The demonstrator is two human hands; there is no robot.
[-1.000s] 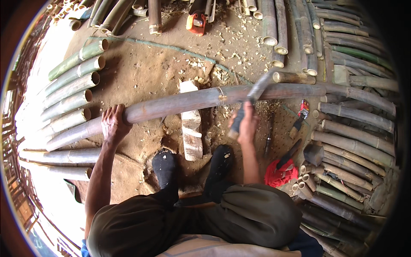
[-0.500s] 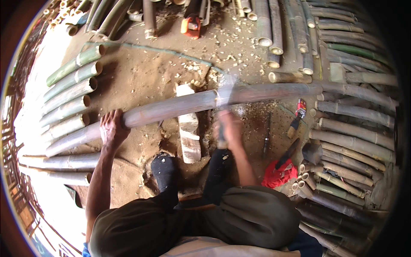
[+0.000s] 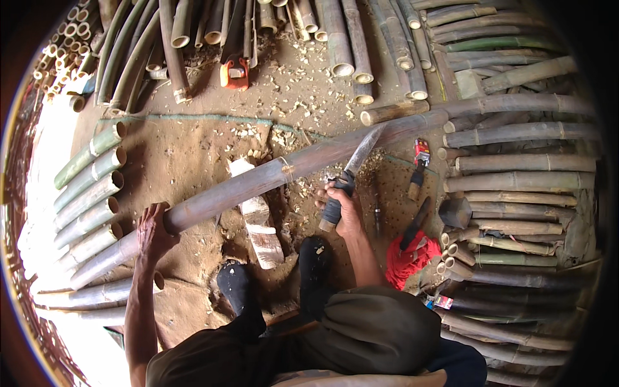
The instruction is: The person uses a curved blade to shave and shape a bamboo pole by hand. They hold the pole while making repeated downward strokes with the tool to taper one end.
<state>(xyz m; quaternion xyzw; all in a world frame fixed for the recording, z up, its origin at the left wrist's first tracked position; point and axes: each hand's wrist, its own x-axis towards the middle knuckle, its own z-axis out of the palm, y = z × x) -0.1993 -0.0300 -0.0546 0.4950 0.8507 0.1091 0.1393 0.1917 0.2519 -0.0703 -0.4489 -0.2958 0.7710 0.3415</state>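
A long grey-brown bamboo pole (image 3: 271, 177) lies slantwise across a pale wooden block (image 3: 258, 222) in front of my feet. My left hand (image 3: 153, 233) presses on the pole near its lower left end. My right hand (image 3: 342, 205) is shut on the dark handle of a big knife (image 3: 353, 166), whose blade points up and rests against the pole's near side. Wood chips lie on the dirt around the blade.
Cut bamboo pieces (image 3: 87, 187) are stacked at the left, more poles (image 3: 516, 161) at the right and along the top. A red power tool (image 3: 235, 72) sits at the top. A red cloth (image 3: 409, 258), small hand tools (image 3: 419, 164) and a hammer head (image 3: 456, 211) lie at my right.
My right hand swung the knife down from above the pole, and the blade now rests against it. The left hand has slid a little down the pole.
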